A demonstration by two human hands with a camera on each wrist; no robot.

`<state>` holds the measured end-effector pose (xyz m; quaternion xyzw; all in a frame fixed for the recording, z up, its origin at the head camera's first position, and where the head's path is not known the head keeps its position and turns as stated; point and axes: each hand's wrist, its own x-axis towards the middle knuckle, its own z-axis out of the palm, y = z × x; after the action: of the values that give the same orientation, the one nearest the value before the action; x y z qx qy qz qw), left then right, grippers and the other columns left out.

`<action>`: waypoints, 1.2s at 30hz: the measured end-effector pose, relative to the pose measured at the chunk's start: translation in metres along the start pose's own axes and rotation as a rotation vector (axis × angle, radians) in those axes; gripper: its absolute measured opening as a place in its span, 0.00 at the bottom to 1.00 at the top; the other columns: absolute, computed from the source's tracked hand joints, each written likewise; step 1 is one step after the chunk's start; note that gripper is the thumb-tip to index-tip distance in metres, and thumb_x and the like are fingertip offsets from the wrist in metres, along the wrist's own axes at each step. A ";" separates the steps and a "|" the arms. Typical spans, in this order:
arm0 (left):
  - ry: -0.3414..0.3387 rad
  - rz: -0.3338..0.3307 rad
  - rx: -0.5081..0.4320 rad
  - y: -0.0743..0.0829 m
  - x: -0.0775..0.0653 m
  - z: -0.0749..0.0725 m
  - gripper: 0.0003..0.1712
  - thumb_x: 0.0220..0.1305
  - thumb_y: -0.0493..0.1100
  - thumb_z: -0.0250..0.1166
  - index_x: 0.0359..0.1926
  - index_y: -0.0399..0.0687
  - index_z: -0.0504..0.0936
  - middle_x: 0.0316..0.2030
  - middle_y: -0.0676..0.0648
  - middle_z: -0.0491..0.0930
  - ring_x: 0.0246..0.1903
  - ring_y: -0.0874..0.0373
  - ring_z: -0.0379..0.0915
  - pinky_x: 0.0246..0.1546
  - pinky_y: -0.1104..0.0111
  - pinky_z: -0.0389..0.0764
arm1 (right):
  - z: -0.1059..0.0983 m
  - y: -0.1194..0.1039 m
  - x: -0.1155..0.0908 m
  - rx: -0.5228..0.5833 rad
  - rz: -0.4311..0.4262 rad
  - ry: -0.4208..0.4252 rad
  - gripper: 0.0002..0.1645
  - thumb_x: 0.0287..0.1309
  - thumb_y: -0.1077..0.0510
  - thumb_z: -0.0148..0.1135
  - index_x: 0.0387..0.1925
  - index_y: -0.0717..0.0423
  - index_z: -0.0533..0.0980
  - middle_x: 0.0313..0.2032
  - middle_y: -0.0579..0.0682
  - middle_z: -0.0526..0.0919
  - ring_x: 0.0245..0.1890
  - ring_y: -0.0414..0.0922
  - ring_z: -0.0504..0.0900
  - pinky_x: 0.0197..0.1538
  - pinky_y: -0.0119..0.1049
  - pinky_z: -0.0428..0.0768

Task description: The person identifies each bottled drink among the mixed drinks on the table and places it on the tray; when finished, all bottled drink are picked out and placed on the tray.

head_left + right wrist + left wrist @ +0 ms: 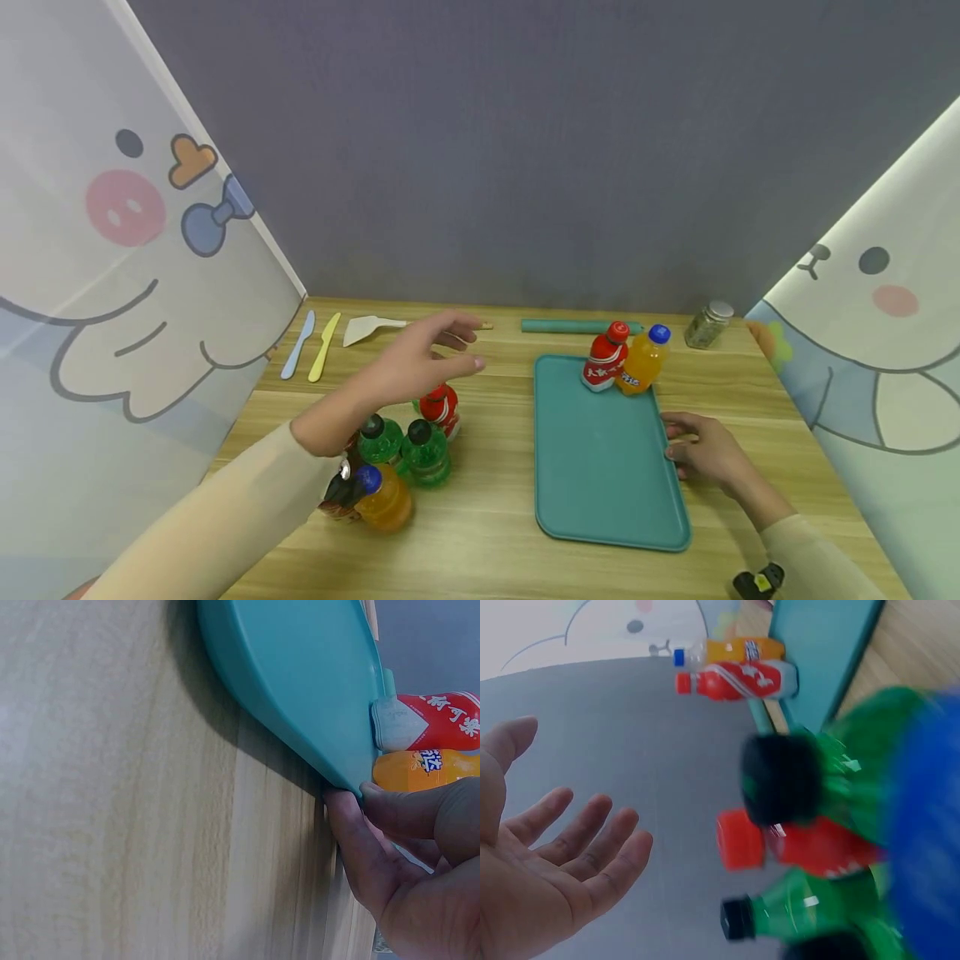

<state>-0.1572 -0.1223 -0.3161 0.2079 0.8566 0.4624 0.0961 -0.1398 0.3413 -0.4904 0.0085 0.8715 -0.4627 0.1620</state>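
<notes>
My left hand (pixel 423 354) hovers with relaxed, spread fingers above a cluster of bottles and holds nothing. Beneath it stand a red-labelled bottle (pixel 442 412), green bottles with black caps (pixel 427 458), an orange soda bottle (pixel 388 504) with a blue cap, and a dark one (pixel 341 493) partly hidden by the sleeve. At the right, my right hand (pixel 705 450) pinches the edge of a teal tray (pixel 607 475) between thumb and fingers. On the tray's far end, a red-labelled cola bottle (pixel 604 362) and another orange soda bottle (pixel 641 365) stand side by side.
Along the table's back lie a blue knife (pixel 298 346), a yellow knife (pixel 324 348), a white spatula (pixel 363 329) and a teal cylinder (pixel 562 326). A lidded glass jar (pixel 707 327) is at the back right. A grey wall (pixel 480 167) rises behind, with printed panels at both sides.
</notes>
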 end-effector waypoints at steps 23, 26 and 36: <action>0.081 -0.079 0.070 -0.069 -0.097 -0.034 0.29 0.67 0.46 0.72 0.65 0.42 0.75 0.59 0.42 0.79 0.58 0.43 0.76 0.54 0.54 0.83 | 0.000 0.000 0.001 -0.005 0.019 0.004 0.38 0.63 0.72 0.63 0.72 0.74 0.62 0.54 0.72 0.77 0.35 0.47 0.84 0.31 0.42 0.88; 0.066 -0.087 0.056 -0.077 -0.103 -0.036 0.28 0.67 0.45 0.72 0.64 0.40 0.76 0.58 0.41 0.80 0.55 0.47 0.78 0.50 0.62 0.84 | 0.001 -0.001 0.001 -0.002 0.023 0.004 0.38 0.63 0.72 0.64 0.72 0.73 0.62 0.54 0.72 0.77 0.36 0.47 0.84 0.32 0.42 0.88; 0.024 -0.127 0.079 -0.090 -0.111 -0.035 0.29 0.64 0.48 0.74 0.61 0.39 0.79 0.56 0.41 0.81 0.50 0.51 0.80 0.46 0.68 0.84 | 0.001 -0.001 0.000 0.006 0.023 0.003 0.38 0.62 0.72 0.63 0.72 0.73 0.62 0.55 0.72 0.76 0.38 0.49 0.84 0.32 0.42 0.88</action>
<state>-0.0946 -0.2416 -0.3752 0.1513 0.8866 0.4239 0.1069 -0.1397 0.3398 -0.4903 0.0197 0.8702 -0.4636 0.1657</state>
